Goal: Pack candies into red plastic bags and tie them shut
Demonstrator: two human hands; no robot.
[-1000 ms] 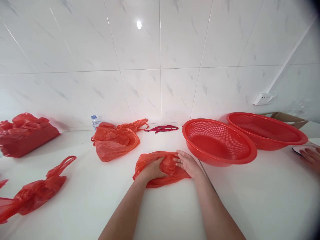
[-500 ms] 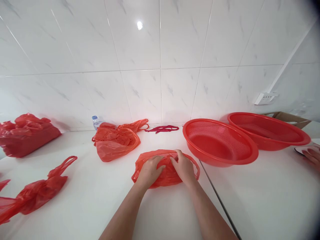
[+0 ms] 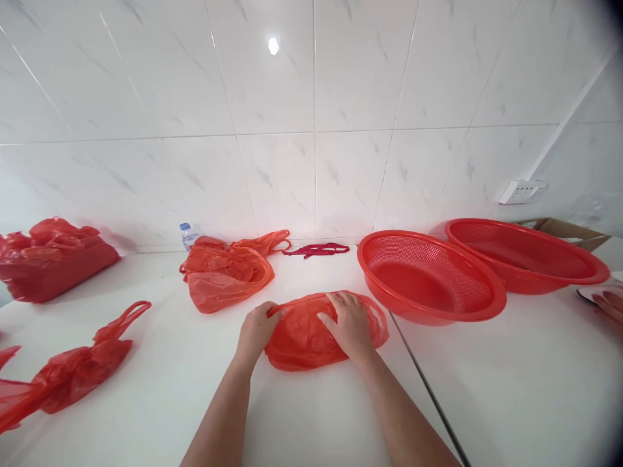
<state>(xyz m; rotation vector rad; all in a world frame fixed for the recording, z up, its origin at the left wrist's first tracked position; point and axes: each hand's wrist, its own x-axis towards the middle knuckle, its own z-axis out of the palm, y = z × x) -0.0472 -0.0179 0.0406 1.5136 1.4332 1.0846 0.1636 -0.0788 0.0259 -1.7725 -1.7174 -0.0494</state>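
A thin red plastic bag (image 3: 296,334) lies spread on the white table in front of me. My left hand (image 3: 256,332) pinches its left edge between thumb and fingers. On the bag's upper right part rests my right hand (image 3: 351,322), fingers stretched over the film and thumb held apart. A loop of the bag's handle shows to the right of that hand. Whether anything lies inside the bag, I cannot tell.
Two red plastic baskets (image 3: 433,279) stand at right. Behind are a crumpled red bag (image 3: 228,272), a bottle (image 3: 187,235) and a dark red strap (image 3: 318,249). More red bags (image 3: 78,376) lie left. At the right edge, another person's hand (image 3: 610,305) shows.
My left hand has moved left from the bag's middle to its left edge. The right hand has shifted slightly left, and the bag lies more spread out.
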